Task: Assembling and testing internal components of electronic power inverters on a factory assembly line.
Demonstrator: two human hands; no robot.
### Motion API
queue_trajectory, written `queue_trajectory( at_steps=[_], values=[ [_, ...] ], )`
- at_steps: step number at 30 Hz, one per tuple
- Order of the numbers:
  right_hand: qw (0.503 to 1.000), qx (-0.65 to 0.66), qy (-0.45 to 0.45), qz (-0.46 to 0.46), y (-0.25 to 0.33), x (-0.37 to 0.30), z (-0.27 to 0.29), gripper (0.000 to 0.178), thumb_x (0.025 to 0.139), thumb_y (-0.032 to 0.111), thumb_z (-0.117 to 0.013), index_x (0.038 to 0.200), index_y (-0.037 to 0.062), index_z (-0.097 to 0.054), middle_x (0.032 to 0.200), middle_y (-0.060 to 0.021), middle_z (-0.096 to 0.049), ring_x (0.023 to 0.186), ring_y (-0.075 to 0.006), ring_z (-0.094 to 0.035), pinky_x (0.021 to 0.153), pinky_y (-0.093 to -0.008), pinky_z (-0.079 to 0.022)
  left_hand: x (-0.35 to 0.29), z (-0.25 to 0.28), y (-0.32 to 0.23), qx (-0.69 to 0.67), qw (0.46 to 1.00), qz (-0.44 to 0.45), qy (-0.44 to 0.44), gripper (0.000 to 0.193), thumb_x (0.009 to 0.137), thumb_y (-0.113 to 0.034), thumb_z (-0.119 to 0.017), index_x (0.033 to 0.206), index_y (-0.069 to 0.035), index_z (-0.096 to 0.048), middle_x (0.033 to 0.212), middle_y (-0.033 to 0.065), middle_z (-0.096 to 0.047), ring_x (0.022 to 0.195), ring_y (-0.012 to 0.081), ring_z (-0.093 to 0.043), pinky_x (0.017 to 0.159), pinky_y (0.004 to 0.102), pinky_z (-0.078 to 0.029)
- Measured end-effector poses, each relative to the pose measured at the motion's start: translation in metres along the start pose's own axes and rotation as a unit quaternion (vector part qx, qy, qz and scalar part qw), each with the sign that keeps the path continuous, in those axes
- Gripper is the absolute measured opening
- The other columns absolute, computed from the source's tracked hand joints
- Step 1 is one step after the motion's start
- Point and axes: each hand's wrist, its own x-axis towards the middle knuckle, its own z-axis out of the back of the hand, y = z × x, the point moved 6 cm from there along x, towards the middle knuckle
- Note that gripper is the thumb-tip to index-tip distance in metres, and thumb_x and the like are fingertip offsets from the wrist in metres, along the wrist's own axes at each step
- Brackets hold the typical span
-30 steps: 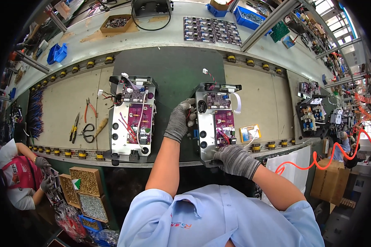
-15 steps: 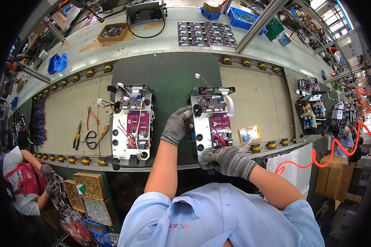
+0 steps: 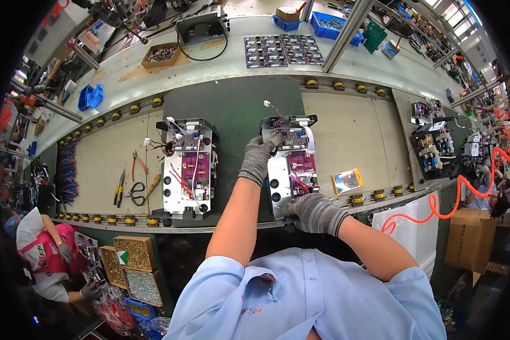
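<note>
In front of me stands a silver metal chassis with purple circuit boards, a white ribbon cable and a loose connector lead at its far end. My left hand, in a grey knit glove, is closed on its upper left edge, the fingertips near the upper board. My right hand, gloved alike, is closed around the near right corner; its fingertips are partly hidden. To the left stands a similar chassis with purple boards and red and white wires, touched by neither hand.
Pliers, a yellow-handled tool and black scissors lie at left. A yellow-and-white packet lies at right. Roller tracks edge the bench. An orange coiled hose hangs right; a co-worker is at lower left.
My left hand has slid slightly farther along the chassis's left edge, its fingertips now over the top. My right hand stays at the near corner. The whole view has shifted a little.
</note>
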Motion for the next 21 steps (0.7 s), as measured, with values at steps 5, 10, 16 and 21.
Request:
queue_trajectory(
  at_steps=[5, 10, 16, 21],
  values=[
    [0.998, 0.023, -0.048, 0.035, -0.004, 0.002, -0.01, 0.022, 0.082, 0.02, -0.064, 0.098, 0.0093, -0.074, 0.087, -0.0173, -0.073, 0.086, -0.0342, -0.072, 0.074, -0.0474, -0.057, 0.001, 0.024, 0.001, 0.152, 0.988, 0.006, -0.031, 0.051, 0.08, -0.034, -0.082, 0.114, 0.001, -0.066, 0.099, 0.0116, -0.068, 0.085, 0.0205, -0.063, 0.081, 0.0338, -0.051],
    [0.998, -0.018, -0.049, 0.028, -0.01, 0.004, -0.016, 0.019, 0.078, 0.015, -0.065, 0.092, 0.0069, -0.074, 0.086, -0.0181, -0.073, 0.086, -0.0345, -0.073, 0.074, -0.0472, -0.057, -0.023, -0.011, -0.066, 0.691, 0.721, 0.046, 0.0, 0.043, 0.088, -0.036, -0.07, 0.113, -0.001, -0.069, 0.103, 0.0179, -0.072, 0.102, 0.0256, -0.069, 0.089, 0.0372, -0.053],
    [0.999, -0.007, -0.026, 0.039, -0.011, 0.004, -0.017, 0.019, 0.078, 0.015, -0.065, 0.092, 0.0078, -0.075, 0.087, -0.0176, -0.074, 0.082, -0.0345, -0.073, 0.071, -0.0485, -0.057, -0.027, -0.032, -0.107, 0.558, 0.828, 0.038, 0.032, 0.03, 0.093, -0.031, -0.063, 0.102, -0.003, -0.072, 0.073, 0.0085, -0.065, 0.066, 0.0217, -0.068, 0.063, 0.0363, -0.055],
    [0.998, 0.009, -0.058, 0.019, -0.015, -0.009, -0.008, 0.019, 0.08, 0.016, -0.064, 0.092, 0.0096, -0.076, 0.089, -0.0168, -0.074, 0.085, -0.0336, -0.073, 0.072, -0.047, -0.058, -0.035, 0.04, -0.053, 0.221, 0.946, -0.119, -0.206, 0.039, 0.094, -0.037, -0.065, 0.097, 0.001, -0.068, 0.077, 0.0078, -0.063, 0.067, 0.0182, -0.058, 0.067, 0.0364, -0.05]
  ],
)
